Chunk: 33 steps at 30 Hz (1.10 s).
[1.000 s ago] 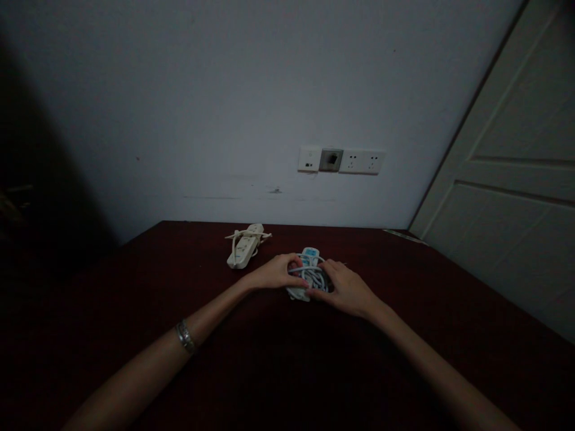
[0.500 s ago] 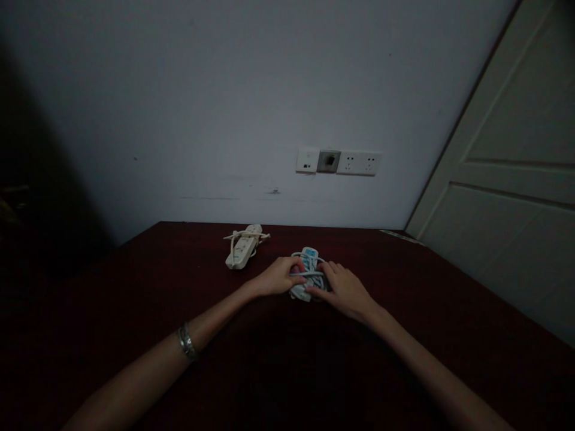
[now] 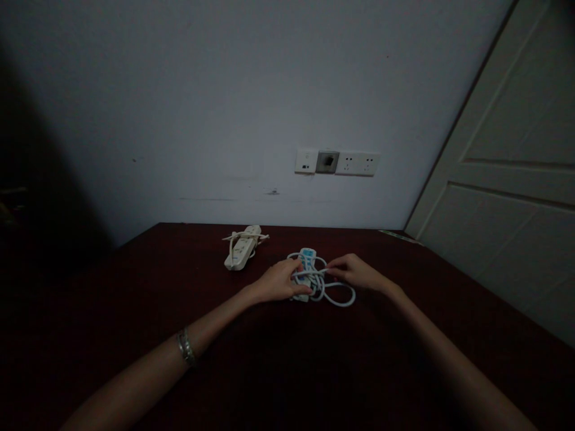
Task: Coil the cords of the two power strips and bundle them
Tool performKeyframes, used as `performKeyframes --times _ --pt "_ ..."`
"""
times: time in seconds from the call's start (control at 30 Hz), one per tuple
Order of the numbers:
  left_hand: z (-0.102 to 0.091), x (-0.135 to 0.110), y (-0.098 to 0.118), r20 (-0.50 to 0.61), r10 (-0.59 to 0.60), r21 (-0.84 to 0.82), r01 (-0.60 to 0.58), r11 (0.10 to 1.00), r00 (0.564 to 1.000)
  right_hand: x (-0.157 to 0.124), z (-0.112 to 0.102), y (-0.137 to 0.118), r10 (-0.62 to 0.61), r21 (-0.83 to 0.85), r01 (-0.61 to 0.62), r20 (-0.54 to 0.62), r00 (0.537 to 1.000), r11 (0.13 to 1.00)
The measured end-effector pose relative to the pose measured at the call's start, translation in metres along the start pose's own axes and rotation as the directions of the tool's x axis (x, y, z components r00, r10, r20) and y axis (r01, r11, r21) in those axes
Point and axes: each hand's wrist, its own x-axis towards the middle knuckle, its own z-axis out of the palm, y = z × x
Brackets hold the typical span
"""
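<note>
A white power strip [image 3: 308, 256] with blue around its sockets lies on the dark red table [image 3: 188, 263]. Its white cord [image 3: 345, 304] is wrapped loosely over it, and one loop spreads out to the right on the tabletop. My left hand [image 3: 278, 281] grips the power strip from the left, thumb along its near end and fingers partly hidden behind the cord. On the other side, my right hand [image 3: 357, 272] pinches a strand of the cord between thumb and fingers, just right of the strip.
A second, cream power strip [image 3: 242, 250] with its cord tied around it lies farther left, near the wall. Wall sockets [image 3: 357, 163] are set above the table's back edge. A pale panelled door [image 3: 503, 179] stands at the right.
My right hand has moved off the strip to the right and now pinches the cord. A loop of cord has come loose beside the strip. My left hand stays on it.
</note>
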Motion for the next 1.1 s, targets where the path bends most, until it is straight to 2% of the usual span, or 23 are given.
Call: performKeyframes --times 0.07,0.13,0.23,0.3,0.43,0.67,0.9,1.1 --pt "0.002 -0.001 0.001 -0.019 0.036 0.035 -0.036 0.999 0.999 0.003 -0.011 -0.007 0.03 -0.005 -0.03 0.075 0.997 1.0" --pt "0.004 -0.002 0.002 -0.029 0.082 0.092 -0.079 0.993 0.996 0.007 -0.021 -0.012 0.1 0.045 -0.111 0.2 0.975 0.993" --pt "0.008 -0.005 0.005 -0.031 0.165 0.234 -0.153 0.96 0.986 0.014 -0.033 -0.014 0.217 0.087 -0.269 0.38 0.899 0.959" --pt "0.01 -0.006 0.006 -0.032 0.209 0.328 -0.187 0.926 0.977 0.019 -0.037 -0.012 0.259 0.077 -0.319 0.424 0.868 0.944" --pt "0.01 -0.008 0.006 -0.02 0.238 0.393 -0.211 0.895 0.971 0.026 -0.035 -0.006 0.253 0.08 -0.312 0.416 0.873 0.947" --pt "0.012 -0.01 0.007 0.003 0.194 0.459 -0.174 0.871 0.981 0.03 -0.03 0.004 0.149 0.181 -0.24 0.409 0.9 0.954" --pt "0.01 -0.011 0.005 0.102 0.25 0.434 -0.269 0.86 0.963 0.028 -0.036 0.017 0.112 0.209 -0.162 0.231 0.967 0.964" --pt "0.007 -0.01 0.002 0.126 0.216 0.357 -0.248 0.901 0.968 0.03 -0.036 0.032 0.106 0.178 -0.129 0.133 0.985 0.976"
